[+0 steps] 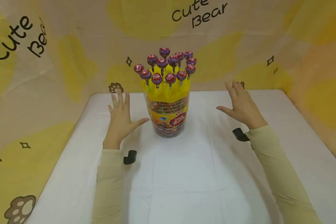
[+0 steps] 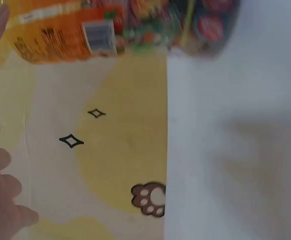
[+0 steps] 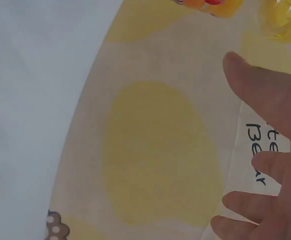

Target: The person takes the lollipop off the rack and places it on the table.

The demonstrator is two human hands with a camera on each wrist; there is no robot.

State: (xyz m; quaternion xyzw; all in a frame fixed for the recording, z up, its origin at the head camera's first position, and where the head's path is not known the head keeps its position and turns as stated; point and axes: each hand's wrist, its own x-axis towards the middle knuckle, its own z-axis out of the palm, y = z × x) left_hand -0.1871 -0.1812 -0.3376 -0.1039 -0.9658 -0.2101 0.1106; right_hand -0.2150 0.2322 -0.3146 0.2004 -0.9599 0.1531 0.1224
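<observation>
A clear plastic tub (image 1: 168, 124) with a yellow top stands upright at the back middle of the white table. Several wrapped lollipops (image 1: 170, 78), red and purple, stick up out of its yellow top, and more lie inside. My left hand (image 1: 119, 119) is left of the tub, fingers spread and thumb pointing at its side; whether the thumb touches it I cannot tell. In the left wrist view the tub's label (image 2: 65, 35) with a barcode shows. Off to the right, apart from the tub, my right hand (image 1: 242, 104) is raised with straight fingers and holds nothing.
A white cloth covers the table (image 1: 179, 180). Behind it and at both sides hangs a yellow and beige printed curtain (image 1: 212, 59). Small black devices (image 1: 130, 157) sit at both wrists, below the sleeves' ends.
</observation>
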